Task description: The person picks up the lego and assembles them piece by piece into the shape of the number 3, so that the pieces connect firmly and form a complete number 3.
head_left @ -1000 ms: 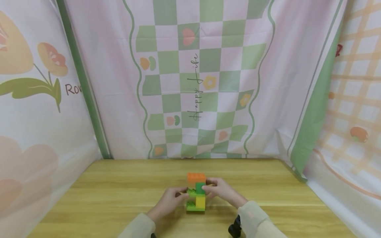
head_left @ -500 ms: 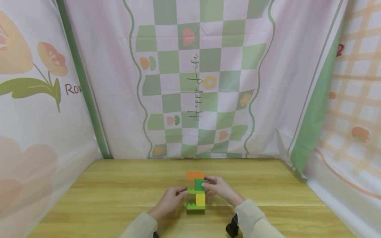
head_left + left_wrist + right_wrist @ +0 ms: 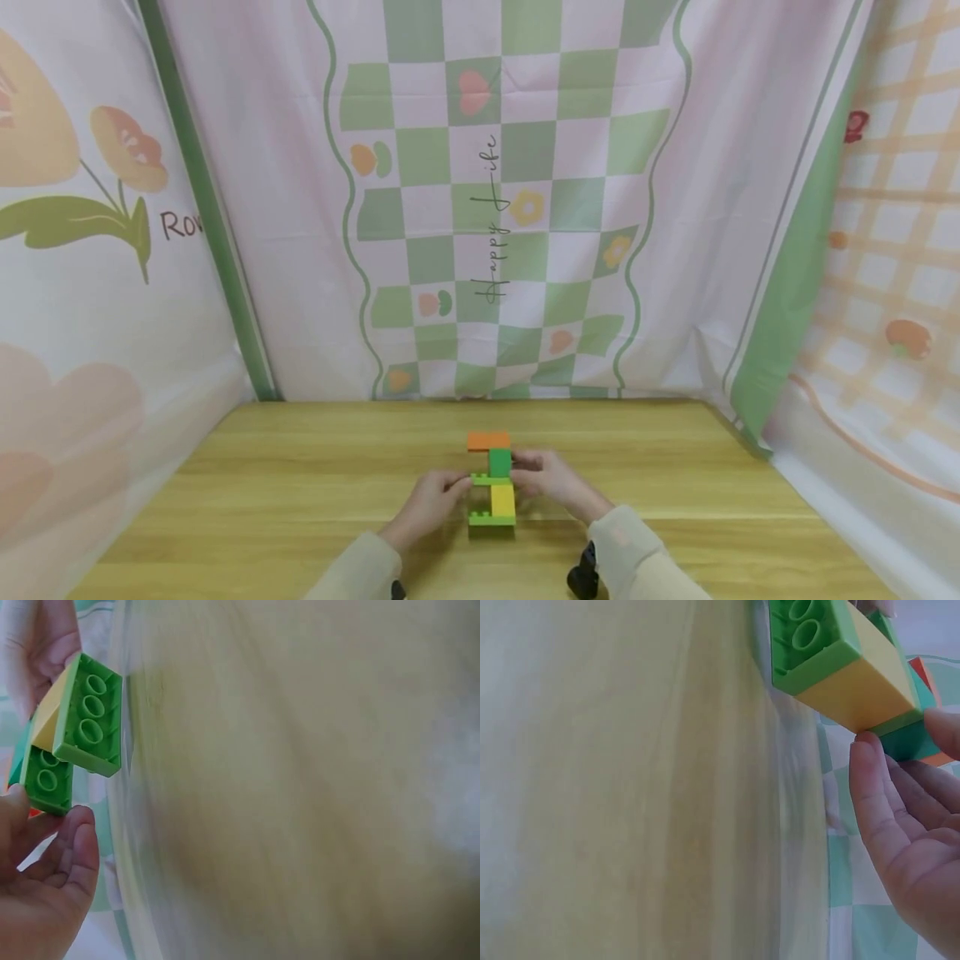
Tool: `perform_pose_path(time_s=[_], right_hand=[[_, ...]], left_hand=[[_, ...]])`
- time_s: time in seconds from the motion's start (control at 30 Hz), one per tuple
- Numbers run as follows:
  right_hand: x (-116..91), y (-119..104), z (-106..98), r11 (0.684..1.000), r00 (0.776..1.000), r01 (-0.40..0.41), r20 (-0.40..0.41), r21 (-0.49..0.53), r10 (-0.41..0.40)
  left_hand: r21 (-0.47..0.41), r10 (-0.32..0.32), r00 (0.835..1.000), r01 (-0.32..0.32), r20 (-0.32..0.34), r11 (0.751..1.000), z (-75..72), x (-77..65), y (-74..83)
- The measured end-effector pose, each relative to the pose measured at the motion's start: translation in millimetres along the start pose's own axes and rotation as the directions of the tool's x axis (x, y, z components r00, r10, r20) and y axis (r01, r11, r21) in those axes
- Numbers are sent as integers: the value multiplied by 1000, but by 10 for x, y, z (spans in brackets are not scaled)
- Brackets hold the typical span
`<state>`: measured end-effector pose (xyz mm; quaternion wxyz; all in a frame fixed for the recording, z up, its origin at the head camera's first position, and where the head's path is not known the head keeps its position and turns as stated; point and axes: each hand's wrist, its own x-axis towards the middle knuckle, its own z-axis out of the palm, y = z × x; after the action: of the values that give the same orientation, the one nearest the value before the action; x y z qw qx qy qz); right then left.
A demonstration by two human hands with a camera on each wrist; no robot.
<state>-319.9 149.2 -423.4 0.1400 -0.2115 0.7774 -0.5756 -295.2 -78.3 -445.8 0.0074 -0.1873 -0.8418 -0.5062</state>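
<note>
A tower of toy building bricks is held up between both hands in the head view. From the top it has an orange brick point(image 3: 488, 441), a dark green brick point(image 3: 499, 463), a light green brick point(image 3: 489, 480), a yellow brick point(image 3: 502, 501) and a light green bottom brick point(image 3: 492, 520). My left hand point(image 3: 429, 505) pinches the left end of the middle light green brick. On the other side, my right hand point(image 3: 557, 482) grips the tower around the dark green brick. Hollow undersides of the light green bricks point(image 3: 90, 712) face the left wrist camera.
Beneath the hands lies a wood-grain table point(image 3: 300, 467). A patterned curtain point(image 3: 300, 250) hangs behind its far edge, with more printed cloth at both sides. A black device point(image 3: 583, 573) sits at the right wrist.
The tower has tilted, so the studs on top of the orange brick no longer show. It has shifted slightly left, and both hands keep their hold.
</note>
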Motion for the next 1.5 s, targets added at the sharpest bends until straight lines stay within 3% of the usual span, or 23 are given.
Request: perform_pose_path(time_s=[0.23, 0.63, 0.97, 1.5], right_hand=[[6, 34, 5, 1000, 1000, -9, 7, -14, 9], [70, 82, 69, 1000, 1000, -12, -15, -29, 12], [115, 115, 91, 999, 999, -32, 16, -10, 32], [106, 102, 102, 994, 995, -95, -5, -47, 95]], left_hand=[[37, -22, 1000, 21, 6, 999, 4, 16, 2], [-51, -22, 1000, 22, 7, 998, 59, 59, -17], [-86, -114, 993, 115, 16, 990, 92, 129, -24], [-123, -208, 977, 213, 50, 969, 84, 142, 7]])
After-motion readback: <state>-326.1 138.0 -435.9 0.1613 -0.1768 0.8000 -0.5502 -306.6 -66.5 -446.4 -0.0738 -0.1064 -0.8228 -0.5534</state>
